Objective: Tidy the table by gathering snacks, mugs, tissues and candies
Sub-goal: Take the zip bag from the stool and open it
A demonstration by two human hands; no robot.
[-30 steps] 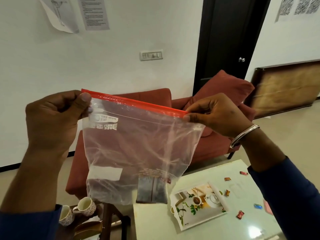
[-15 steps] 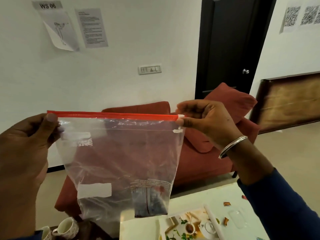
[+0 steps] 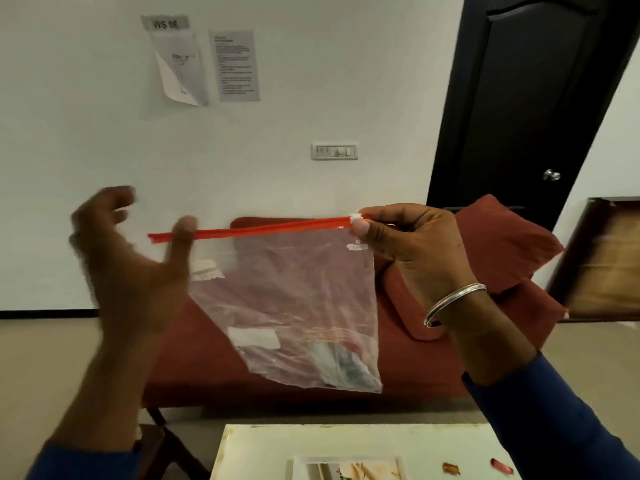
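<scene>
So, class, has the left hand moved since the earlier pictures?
Yes: the left hand has opened, leaving the red zip strip end and shifting right toward the sofa.

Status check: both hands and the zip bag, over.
Right hand pinches white slider at bag's right corner. Left hand blurred, open, off the red zip strip. Zip bag hangs, packet inside. Nothing in the way.

A packet (image 3: 343,368) lies in the bag (image 3: 287,306), above the table (image 3: 346,441).

sleeves: dark blue, long, seen on both forearms, at 7 and 4 o'clock | bangle (image 3: 453,303): plain silver metal, worn at the right wrist | hands: bare, nothing else worn
</scene>
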